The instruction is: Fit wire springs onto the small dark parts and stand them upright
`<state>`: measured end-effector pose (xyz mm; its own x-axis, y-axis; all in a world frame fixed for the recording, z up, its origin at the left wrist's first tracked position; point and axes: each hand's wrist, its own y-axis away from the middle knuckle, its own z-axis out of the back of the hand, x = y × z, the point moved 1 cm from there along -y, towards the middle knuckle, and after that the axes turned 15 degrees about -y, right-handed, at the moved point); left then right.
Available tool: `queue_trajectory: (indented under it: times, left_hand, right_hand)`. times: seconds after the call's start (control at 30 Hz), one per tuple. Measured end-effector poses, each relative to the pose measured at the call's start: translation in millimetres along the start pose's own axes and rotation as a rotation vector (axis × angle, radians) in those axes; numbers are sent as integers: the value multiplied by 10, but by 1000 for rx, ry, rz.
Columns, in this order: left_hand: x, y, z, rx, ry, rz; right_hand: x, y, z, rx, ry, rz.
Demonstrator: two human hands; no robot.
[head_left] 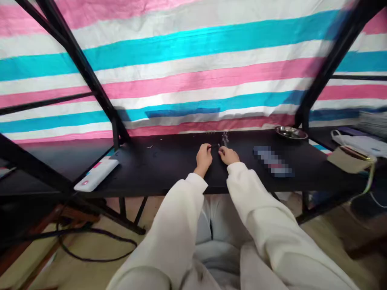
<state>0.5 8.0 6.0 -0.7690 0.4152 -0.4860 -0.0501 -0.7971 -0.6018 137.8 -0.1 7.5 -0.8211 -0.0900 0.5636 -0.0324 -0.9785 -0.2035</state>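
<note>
The thumb and index finger of the left hand [204, 158] are pressed together, and they pinch what looks like the end of a thin dark strand [214, 146], hard to see against the black table [166, 165]. The right hand [229, 155] is just beside it, with the thumb and index finger closed on a small greyish piece [219, 145]. The strand lies in the narrow gap between the two hands, low over the table. The remaining fingers are curled inward.

Directly beyond the right fingertips there is a small cluster of shiny pieces [225, 138], too small to name. To the right of this hand lies a long object [273, 162], covered by coarse square blocks, so any label on it is hidden. Behind it, near the back edge, stands a round metal dish [292, 138].

At the left end of the table rests a white case [98, 173] with a pink-red patch and, at its near end, a round pink mark; any writing is too small to read. At the far right are a beige pouch [350, 160] and a white flat item [367, 146]. Behind everything hangs a sheet [193, 82] with pink, white and turquoise stripes.
</note>
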Motion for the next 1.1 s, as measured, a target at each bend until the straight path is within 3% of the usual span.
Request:
queue_trajectory:
  times: [0.73, 1.1]
  left_hand:
    - [22, 37, 30, -151, 115, 7]
    - [-21, 50, 60, -121, 110, -63]
  right_hand:
    - [15, 8, 3, 35, 74, 111]
    - [-18, -15, -56, -4, -79, 220]
